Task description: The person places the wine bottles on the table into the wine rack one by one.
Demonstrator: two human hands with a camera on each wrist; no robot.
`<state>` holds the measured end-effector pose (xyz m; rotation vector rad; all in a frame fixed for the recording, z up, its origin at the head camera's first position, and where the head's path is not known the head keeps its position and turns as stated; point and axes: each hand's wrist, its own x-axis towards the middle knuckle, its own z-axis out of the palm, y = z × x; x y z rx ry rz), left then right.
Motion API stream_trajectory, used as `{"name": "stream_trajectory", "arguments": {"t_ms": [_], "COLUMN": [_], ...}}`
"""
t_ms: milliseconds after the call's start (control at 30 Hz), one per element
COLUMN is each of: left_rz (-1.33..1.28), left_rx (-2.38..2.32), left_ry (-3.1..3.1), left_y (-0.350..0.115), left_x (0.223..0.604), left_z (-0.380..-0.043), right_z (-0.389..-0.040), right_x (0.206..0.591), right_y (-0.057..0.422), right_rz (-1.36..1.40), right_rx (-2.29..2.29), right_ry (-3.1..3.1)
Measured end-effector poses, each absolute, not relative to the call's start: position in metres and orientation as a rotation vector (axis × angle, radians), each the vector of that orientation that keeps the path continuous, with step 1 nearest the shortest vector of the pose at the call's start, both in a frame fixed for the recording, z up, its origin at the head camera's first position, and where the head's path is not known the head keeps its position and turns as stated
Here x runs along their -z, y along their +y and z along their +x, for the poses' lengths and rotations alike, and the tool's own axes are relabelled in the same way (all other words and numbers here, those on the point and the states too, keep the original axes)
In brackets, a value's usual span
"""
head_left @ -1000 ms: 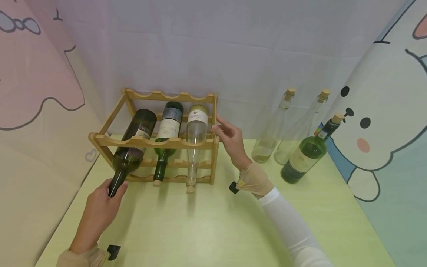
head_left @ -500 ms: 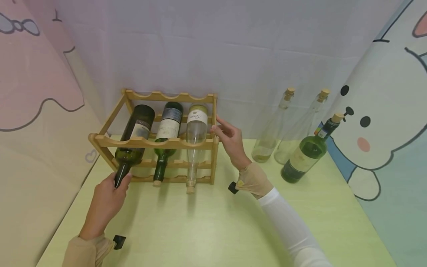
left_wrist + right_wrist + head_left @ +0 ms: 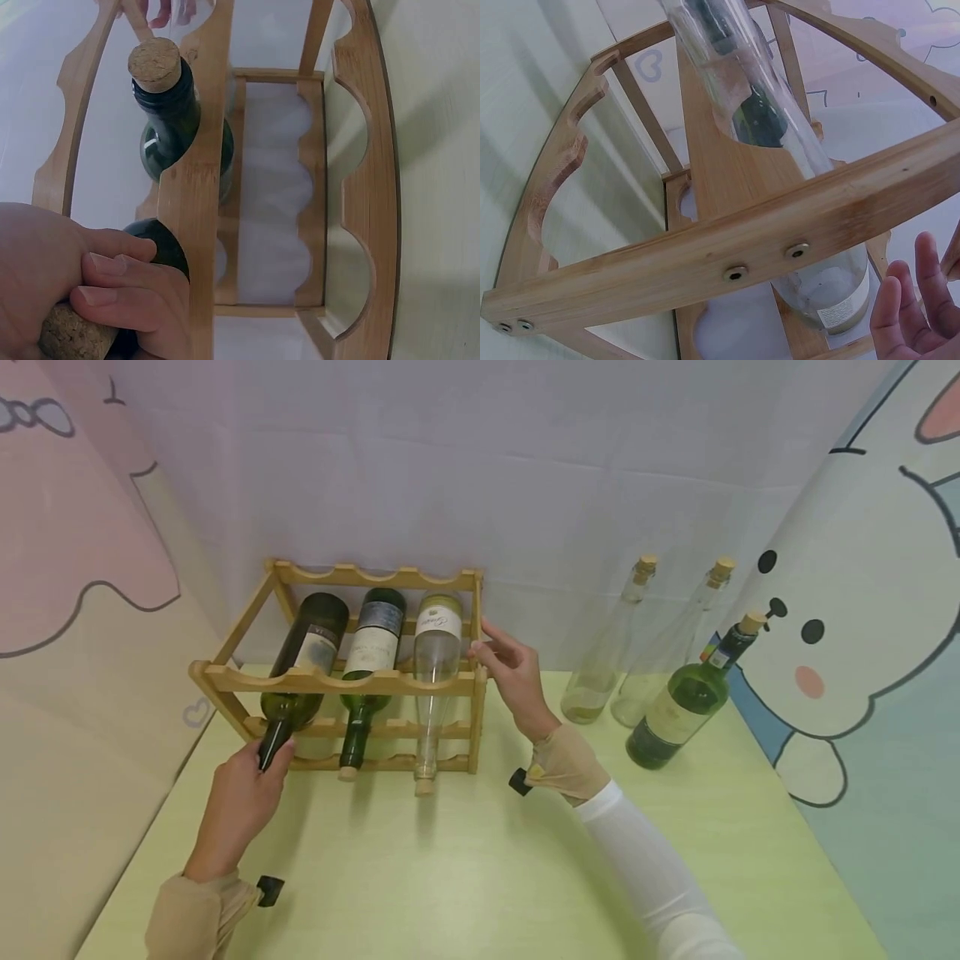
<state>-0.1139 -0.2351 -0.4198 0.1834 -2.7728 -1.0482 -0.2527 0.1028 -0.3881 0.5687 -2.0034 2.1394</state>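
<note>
A wooden wine rack [image 3: 337, 679] holds three bottles on its upper tier, necks toward me. My left hand [image 3: 243, 797] grips the neck of the leftmost dark wine bottle [image 3: 322, 639]; its cork [image 3: 79, 334] pokes out of the fist in the left wrist view. Beside it lie a green wine bottle [image 3: 375, 639] and a clear glass bottle [image 3: 437, 652], both corked. At the rack's right end is my right hand [image 3: 517, 681], thumb and index fingertips right at the frame. Its fingers [image 3: 930, 281] look loosely spread in the right wrist view.
Two clear corked bottles [image 3: 596, 681] [image 3: 637, 689] and a green corked wine bottle [image 3: 678, 714] stand on the table [image 3: 450, 877] to the right. A pale curtain [image 3: 525, 485] hangs close behind the rack. Cartoon-printed cloth flanks both sides.
My left hand has pushed the dark bottle forward and slightly right, deeper onto the rack, and its label has turned upward. The right hand has stayed at the rack's end.
</note>
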Motion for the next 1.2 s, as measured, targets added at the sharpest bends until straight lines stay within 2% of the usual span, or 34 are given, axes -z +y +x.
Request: {"name": "stream_trajectory", "arguments": {"t_ms": [800,1200], "left_rz": [0.113,0.282], "left_rx": [1.071,0.909], "left_ry": [-2.867,-2.872], "left_y": [-0.237,-0.231], "left_x": [0.419,0.42], "left_z": [-0.132,-0.119], "right_z": [-0.252,-0.251], "right_x": [0.39,0.388], "right_y": [0.102,0.102], "right_rz": [0.566,0.549], "right_rx": [-2.126,-2.145], "right_ry": [-2.012,-2.02]}}
